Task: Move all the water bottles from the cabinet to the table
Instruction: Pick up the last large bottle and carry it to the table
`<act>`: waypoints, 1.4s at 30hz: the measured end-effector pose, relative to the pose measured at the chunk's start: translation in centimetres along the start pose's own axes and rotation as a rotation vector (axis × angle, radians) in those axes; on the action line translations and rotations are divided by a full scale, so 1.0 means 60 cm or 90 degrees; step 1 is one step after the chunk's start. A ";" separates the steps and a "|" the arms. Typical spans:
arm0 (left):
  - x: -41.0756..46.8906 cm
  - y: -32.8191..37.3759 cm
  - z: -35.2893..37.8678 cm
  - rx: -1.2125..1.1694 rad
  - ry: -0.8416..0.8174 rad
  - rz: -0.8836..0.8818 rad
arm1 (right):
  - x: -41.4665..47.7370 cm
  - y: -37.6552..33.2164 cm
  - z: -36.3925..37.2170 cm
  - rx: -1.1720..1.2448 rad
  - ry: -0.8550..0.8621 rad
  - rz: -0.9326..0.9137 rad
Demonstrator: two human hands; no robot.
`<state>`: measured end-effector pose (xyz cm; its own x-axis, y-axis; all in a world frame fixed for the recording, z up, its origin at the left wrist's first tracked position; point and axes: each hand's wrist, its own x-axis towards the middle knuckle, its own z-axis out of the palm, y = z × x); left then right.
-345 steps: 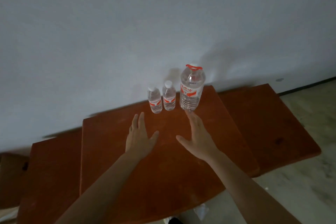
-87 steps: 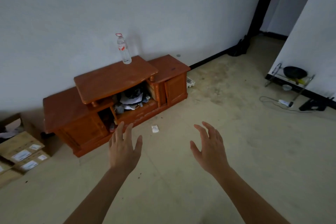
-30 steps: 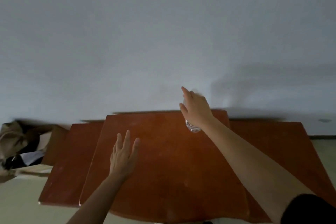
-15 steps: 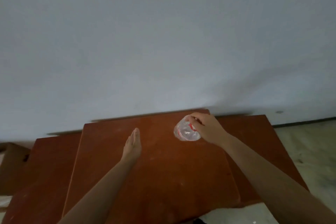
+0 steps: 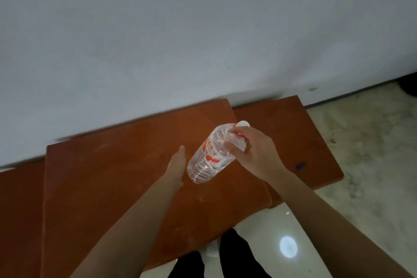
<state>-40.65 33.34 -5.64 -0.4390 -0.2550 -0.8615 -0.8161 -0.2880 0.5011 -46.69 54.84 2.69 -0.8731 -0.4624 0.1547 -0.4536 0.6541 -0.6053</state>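
Nearest: both forearms reach fwd over the front edge of the cabinet [image 5: 112, 187], a red-brown wooden unit w/ raised centre top and lower side wings. Left hand [image 5: 177, 168] is empty, fingers straight and together, edge-on just beside the bottle's base; grip slack, holding nothing. Right hand [image 5: 257, 153] has its grip closed round the neck and shoulder of the water bottle [image 5: 209, 157], clear plastic, red-and-white label, white cap. Bottle is lifted clear of the cabinet top, tilted, cap toward the far right, base toward the left hand, over the centre top nr its right edge. Farther: lower right wing, pale floor [image 5: 361, 142], then plain wall [image 5: 203, 29].

Step in hand (judged): carry-off; pick-up is done. Next move calls for turning away and walking to the bench, not in view, keeping hold near the neck; left hand could support the base.

Vs 0.5 s ago: bottle sits lower and nearer, more tilted; left hand now closer to it.
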 end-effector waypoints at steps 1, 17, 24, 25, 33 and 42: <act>0.007 -0.002 0.012 -0.016 -0.025 -0.040 | -0.002 0.005 -0.001 0.031 0.023 0.028; 0.108 -0.047 0.162 -0.494 -0.151 -0.285 | -0.044 0.171 -0.001 -0.040 0.030 0.173; 0.089 -0.044 0.195 -0.277 0.233 -0.144 | -0.027 0.248 -0.002 0.167 0.076 0.654; 0.090 -0.056 0.190 -0.277 0.263 -0.132 | -0.032 0.254 0.005 0.157 0.035 0.662; 0.051 -0.087 0.083 -0.353 0.444 -0.036 | -0.053 0.227 0.079 0.076 -0.129 0.530; -0.158 0.081 -0.041 -0.427 0.532 0.301 | 0.037 0.071 0.066 0.428 0.022 0.405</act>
<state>-39.55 32.10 5.17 -0.0582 -0.9228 -0.3808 -0.1665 -0.3671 0.9152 -49.87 54.21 -2.63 -0.9319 -0.1103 -0.3456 0.3026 0.2887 -0.9083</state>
